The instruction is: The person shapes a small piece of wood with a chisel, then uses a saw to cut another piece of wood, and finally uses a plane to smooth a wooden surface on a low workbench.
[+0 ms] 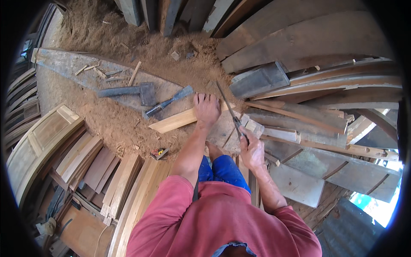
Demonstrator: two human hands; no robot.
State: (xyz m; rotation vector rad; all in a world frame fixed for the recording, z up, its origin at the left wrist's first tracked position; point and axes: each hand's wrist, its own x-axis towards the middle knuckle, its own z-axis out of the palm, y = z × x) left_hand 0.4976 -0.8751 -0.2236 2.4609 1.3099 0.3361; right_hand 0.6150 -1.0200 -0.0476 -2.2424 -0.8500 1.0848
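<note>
My left hand (207, 108) is closed over a pale wooden strip (173, 121), pinning it on a worn board (171, 89). The strip lies slantwise, its left end free. In my right hand (252, 150) is a handsaw (232, 112), gripped by its handle. Its narrow blade points up and away, crossing the strip's right end just right of my left hand. Whether its teeth are in the wood I cannot tell. Left of the strip lie a chisel (168, 102) with a dark handle and a dark mallet (147, 93).
Sawdust (107, 115) covers the ground around the board. Planks (308, 43) are stacked at the right, with a dark wooden block (260, 80) by them. Panelled wood (47, 137) and timber stand at the left. A small red-and-yellow item (159, 153) rests on the sawdust.
</note>
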